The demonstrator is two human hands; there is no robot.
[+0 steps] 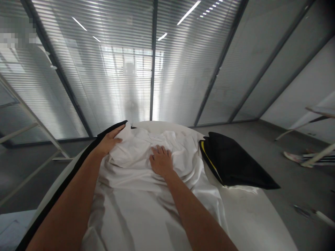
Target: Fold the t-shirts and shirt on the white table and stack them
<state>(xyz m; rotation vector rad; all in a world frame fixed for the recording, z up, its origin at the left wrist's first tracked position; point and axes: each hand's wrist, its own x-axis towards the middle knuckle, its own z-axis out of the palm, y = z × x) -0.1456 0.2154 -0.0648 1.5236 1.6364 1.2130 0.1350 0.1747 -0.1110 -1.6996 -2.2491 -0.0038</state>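
Observation:
A white cloth [136, 205], rumpled and shaped like a garment, lies spread over the rounded white table in front of me. My left hand [108, 142] rests on its far left part, fingers stretched forward and thumb apart, close to a black fabric edge [104, 133] that runs along the table's left side. Flat on the middle of the cloth lies my right hand [161, 162], its fingers spread over the folds. Both palms are hidden from view.
On the right of the white table [248, 212] lies a folded black fabric piece [232, 162] with a yellow edge, overhanging the side. A white metal frame [34, 122] stands at left. Glass panels with blinds [125, 87] rise behind. Another table [323, 112] stands far right.

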